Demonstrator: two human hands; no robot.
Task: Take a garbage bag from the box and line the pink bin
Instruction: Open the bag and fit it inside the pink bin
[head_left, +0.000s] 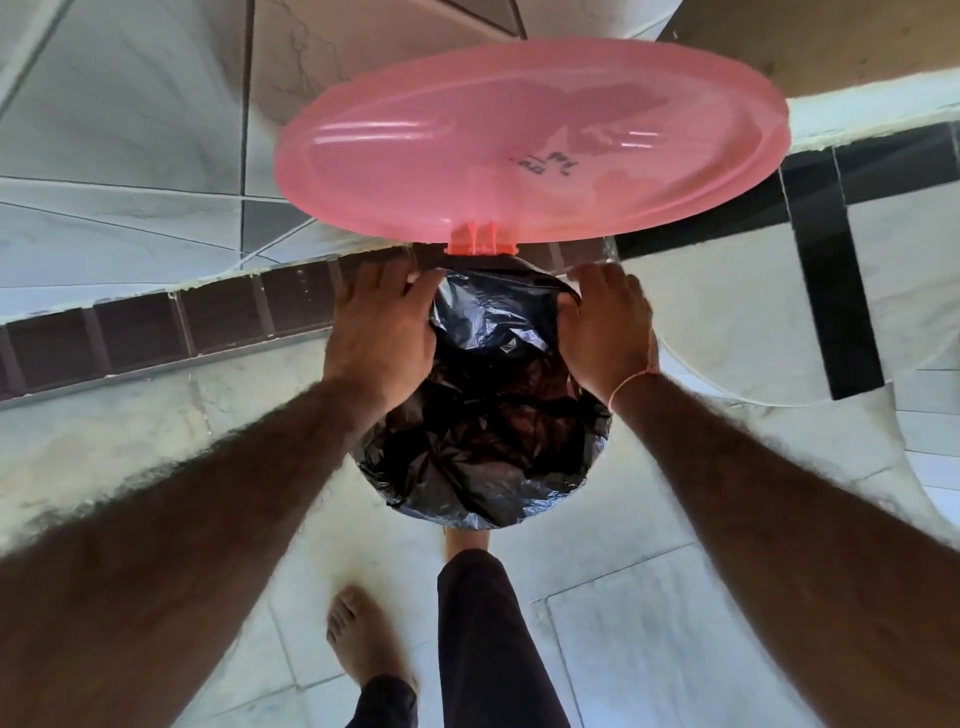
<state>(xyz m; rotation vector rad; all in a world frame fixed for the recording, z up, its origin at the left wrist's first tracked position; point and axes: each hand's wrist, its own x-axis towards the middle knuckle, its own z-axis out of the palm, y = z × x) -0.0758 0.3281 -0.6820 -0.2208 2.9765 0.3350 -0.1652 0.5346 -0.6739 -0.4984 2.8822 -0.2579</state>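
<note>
Counts: 1 pink bin, 1 black garbage bag, 2 hands, 2 bare feet.

Left hand (382, 322): on the far-left edge of the bin's mouth, fingers curled down over the rim, gripping the garbage bag (483, 415) edge there. Thumb lies against the bag's inner side.

Centre: the bag is already inside the pink bin (480, 248), black film crumpled in the opening and folded out over the near rim. The bin's body is almost fully hidden by the bag; only the hinge at the back shows. The lid (530, 145) is one piece, translucent pink, standing open above the hinge, with dark handwriting on it that can't be read.

Right hand (608, 327): on the far-right edge of the mouth, fingers curled over the rim, gripping the bag edge. A thin thread band (631, 382) sits on that wrist.

The bin sits on a pale tiled floor (623, 597), near a dark brown tile strip (156, 322). Left foot (363, 639) is planted on the floor; right foot (465, 540) is at the bin's base, mostly hidden.
</note>
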